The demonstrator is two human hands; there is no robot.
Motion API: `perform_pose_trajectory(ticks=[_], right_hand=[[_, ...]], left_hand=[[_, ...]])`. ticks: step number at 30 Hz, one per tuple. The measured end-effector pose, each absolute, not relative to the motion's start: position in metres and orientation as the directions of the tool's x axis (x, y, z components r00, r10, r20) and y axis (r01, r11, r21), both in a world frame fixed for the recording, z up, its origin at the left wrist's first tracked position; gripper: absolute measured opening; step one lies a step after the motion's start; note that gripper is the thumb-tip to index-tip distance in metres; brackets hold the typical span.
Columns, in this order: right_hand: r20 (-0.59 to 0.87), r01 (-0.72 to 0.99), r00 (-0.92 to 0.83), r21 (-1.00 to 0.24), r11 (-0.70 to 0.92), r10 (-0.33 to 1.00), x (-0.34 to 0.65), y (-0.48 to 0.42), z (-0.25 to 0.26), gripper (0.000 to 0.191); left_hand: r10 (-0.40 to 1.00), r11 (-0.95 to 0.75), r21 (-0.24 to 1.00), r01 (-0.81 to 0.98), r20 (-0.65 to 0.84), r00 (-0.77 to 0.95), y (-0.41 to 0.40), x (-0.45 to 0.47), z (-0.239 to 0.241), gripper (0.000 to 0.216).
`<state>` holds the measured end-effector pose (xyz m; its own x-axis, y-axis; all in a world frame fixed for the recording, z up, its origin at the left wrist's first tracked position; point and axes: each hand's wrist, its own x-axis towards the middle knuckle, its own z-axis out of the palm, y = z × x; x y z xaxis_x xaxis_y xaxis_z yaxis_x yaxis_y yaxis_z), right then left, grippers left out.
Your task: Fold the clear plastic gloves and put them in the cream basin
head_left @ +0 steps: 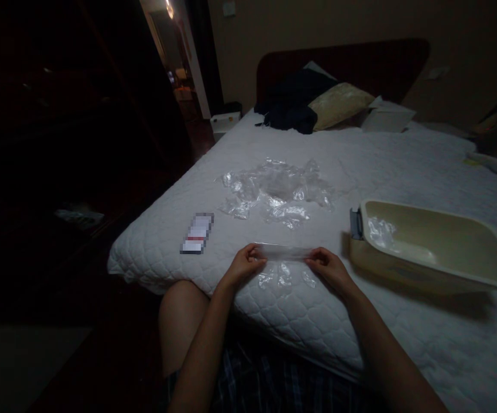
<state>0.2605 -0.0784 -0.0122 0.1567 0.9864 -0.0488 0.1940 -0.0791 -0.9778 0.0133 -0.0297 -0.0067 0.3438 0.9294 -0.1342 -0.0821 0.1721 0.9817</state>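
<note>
One clear plastic film (285,252), drawn flat over the near edge of the quilted bedcover (317,321), ends pinched by left hand (247,263) and right hand (324,267); seemingly unfinished. Apparently outstanding: crumpled plastic heap (276,195) beyond; apparently dealt with: plastic wrapping (379,230) inside cream tub (403,268).

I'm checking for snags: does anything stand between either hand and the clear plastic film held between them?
Nothing visible: the left hand and right hand pinch opposite ends of the clear plastic film. The crumpled heap of clear plastic lies beyond it and the cream-coloured plastic tub to its right, neither in between.
</note>
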Motion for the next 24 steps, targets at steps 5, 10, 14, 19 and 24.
perform_pose_trajectory(ticks=[5,10,14,19,24], right_hand=[[-0.062,0.088,0.186,-0.993,-0.080,0.981,0.258,-0.078,-0.011,0.035],[-0.048,0.140,0.195,-0.987,-0.076,0.980,0.258,-0.079,-0.012,0.034],[-0.028,0.190,0.186,-0.980,-0.064,0.982,0.259,-0.081,-0.011,0.026],[-0.039,0.146,0.190,-0.987,-0.067,0.981,0.260,-0.080,-0.013,0.022],[0.066,0.133,0.136,-0.990,0.048,0.989,0.265,-0.079,-0.018,0.012]], left_hand=[[0.925,0.135,0.991,0.000,-0.126,0.359,-0.029,0.013,-0.008,0.027],[0.915,0.040,0.998,0.044,-0.055,0.401,-0.028,0.009,-0.006,0.021],[0.913,0.034,0.999,0.028,-0.042,0.406,-0.028,0.008,-0.007,0.021],[0.934,0.017,1.000,0.020,-0.023,0.355,-0.027,0.009,-0.015,0.013],[0.950,-0.081,0.997,-0.009,0.080,0.301,-0.026,0.011,-0.017,0.008]])
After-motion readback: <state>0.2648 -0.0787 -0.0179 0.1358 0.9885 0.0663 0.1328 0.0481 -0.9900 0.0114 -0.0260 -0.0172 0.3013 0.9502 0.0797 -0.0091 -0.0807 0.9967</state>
